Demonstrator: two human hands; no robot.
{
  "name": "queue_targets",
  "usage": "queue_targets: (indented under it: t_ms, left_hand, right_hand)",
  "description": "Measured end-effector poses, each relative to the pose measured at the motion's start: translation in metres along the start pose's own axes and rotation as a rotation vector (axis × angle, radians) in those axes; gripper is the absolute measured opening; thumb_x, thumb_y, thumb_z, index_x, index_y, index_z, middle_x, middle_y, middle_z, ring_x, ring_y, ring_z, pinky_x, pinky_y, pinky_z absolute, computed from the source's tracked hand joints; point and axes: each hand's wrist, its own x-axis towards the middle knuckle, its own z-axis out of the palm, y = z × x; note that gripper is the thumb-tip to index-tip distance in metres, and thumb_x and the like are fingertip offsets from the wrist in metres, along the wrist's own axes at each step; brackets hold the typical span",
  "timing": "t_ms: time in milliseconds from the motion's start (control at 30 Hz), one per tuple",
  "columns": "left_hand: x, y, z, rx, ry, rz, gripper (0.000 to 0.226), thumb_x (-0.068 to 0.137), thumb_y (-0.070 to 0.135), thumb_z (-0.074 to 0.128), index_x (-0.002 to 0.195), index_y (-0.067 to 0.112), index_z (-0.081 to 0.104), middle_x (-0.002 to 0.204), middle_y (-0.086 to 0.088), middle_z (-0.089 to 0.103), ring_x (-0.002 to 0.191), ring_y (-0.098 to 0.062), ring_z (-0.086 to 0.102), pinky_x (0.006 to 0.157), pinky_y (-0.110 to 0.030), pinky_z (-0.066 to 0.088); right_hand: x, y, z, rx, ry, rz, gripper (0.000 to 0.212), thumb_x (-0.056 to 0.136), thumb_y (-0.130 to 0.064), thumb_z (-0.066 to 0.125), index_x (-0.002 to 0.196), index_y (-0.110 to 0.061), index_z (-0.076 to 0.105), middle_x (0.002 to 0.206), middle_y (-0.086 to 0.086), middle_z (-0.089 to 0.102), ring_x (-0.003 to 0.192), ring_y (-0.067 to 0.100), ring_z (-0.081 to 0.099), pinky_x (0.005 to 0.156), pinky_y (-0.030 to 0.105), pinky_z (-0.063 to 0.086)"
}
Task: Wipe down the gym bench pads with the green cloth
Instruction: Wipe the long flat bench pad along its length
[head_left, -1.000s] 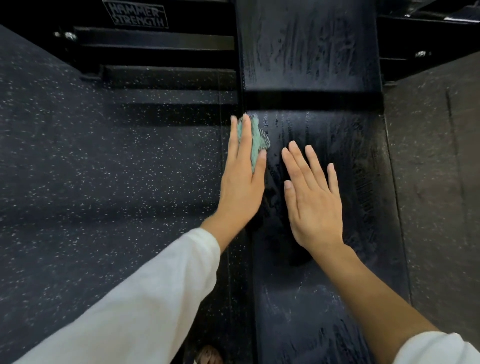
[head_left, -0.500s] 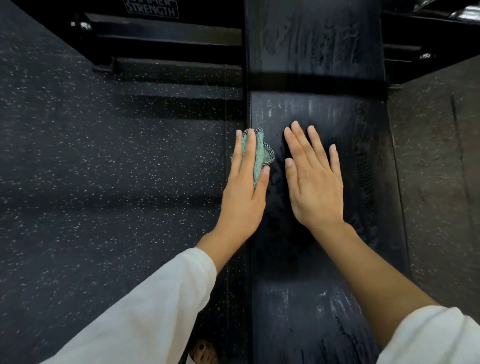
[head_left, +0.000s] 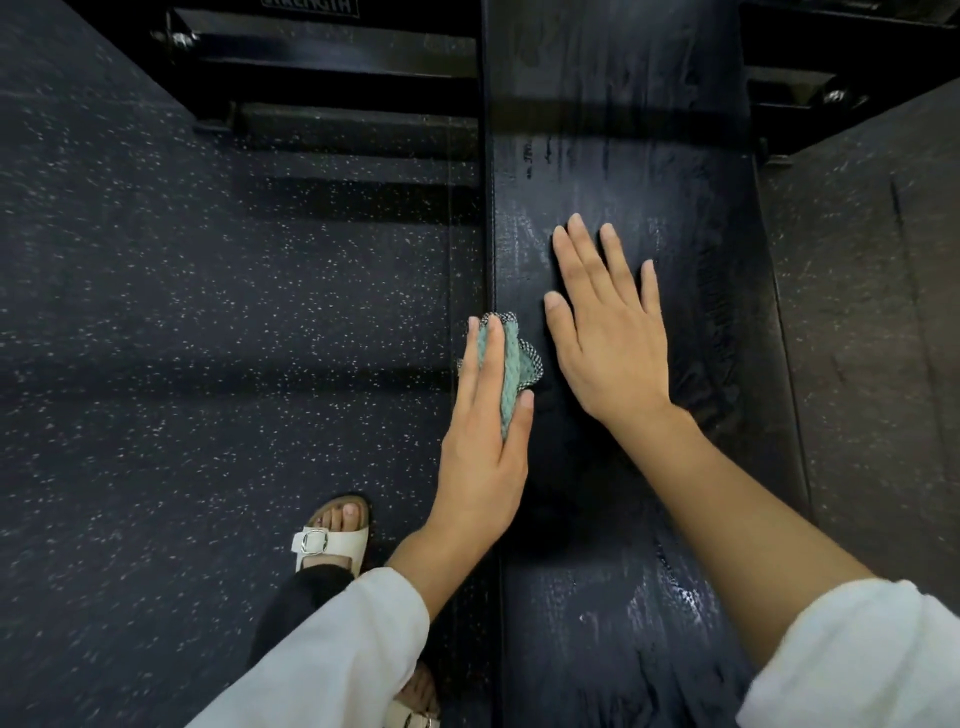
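- Wiping the left edge of the near bench pad (head_left: 623, 649) is the step in hand, as I judge it. This dark pad fills the centre and right of the frame.
- Left hand (head_left: 483, 441): the fingers lie straight and close together, pressing the green cloth (head_left: 511, 371) against the pad's left edge, with the thumb alongside it.
- Right hand (head_left: 608, 338): it lies flat on top of the pad just right of the cloth, fingers straight and slightly spread, holding nothing.
- The cloth is bunched into a narrow wad just left of centre frame, and its checked hem shows at its upper right.
- The wad's long axis runs along the bench, from lower frame to upper frame, and the fingers point the same way.
- The pad's long axis runs bottom to top too. A second pad (head_left: 613, 62) continues in the same line beyond a dark gap at the top.
- To do it well: keep an even, flat press, stroke along the pad's length, overlap the passes, and keep the cloth wrapped over the edge.
- Damp streaks shine on the pad at lower right.
- Speckled floor (head_left: 208, 312) lies at left, with a white sandal (head_left: 332, 540) at lower centre.
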Motion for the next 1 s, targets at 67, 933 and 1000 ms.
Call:
queue_targets:
  t_ms: [67, 933, 1000]
  left_hand:
    - [-0.008, -0.001, 0.001, 0.001, -0.006, -0.008, 0.062, 0.100, 0.031, 0.034, 0.154, 0.030, 0.003, 0.163, 0.013, -0.004, 0.147, 0.003, -0.004, 0.115, -0.008, 0.003]
    - [0.000, 0.000, -0.005, -0.019, -0.031, -0.023, 0.062, 0.105, 0.024, 0.037, 0.155, 0.029, 0.000, 0.163, 0.012, -0.009, 0.147, 0.003, -0.005, 0.105, 0.003, 0.001]
    - [-0.019, -0.002, -0.004, -0.023, -0.042, -0.014, 0.063, 0.105, 0.023, 0.037, 0.155, 0.029, 0.000, 0.163, 0.013, -0.010, 0.147, 0.003, -0.005, 0.108, 0.000, 0.003]
  right_hand:
    - [-0.023, -0.004, 0.001, -0.005, -0.008, -0.024, 0.053, 0.103, -0.037, 0.018, 0.154, -0.023, 0.017, 0.162, -0.008, 0.011, 0.150, 0.013, 0.003, 0.121, 0.046, 0.005]
    - [-0.123, 0.004, -0.003, -0.021, -0.105, -0.128, 0.052, 0.103, -0.034, 0.018, 0.154, -0.024, 0.019, 0.161, -0.011, 0.012, 0.149, 0.011, 0.006, 0.121, 0.046, 0.009]
    - [-0.123, 0.004, -0.003, -0.029, -0.101, -0.126, 0.052, 0.103, -0.034, 0.017, 0.154, -0.024, 0.019, 0.161, -0.012, 0.012, 0.149, 0.011, 0.006, 0.120, 0.046, 0.010]
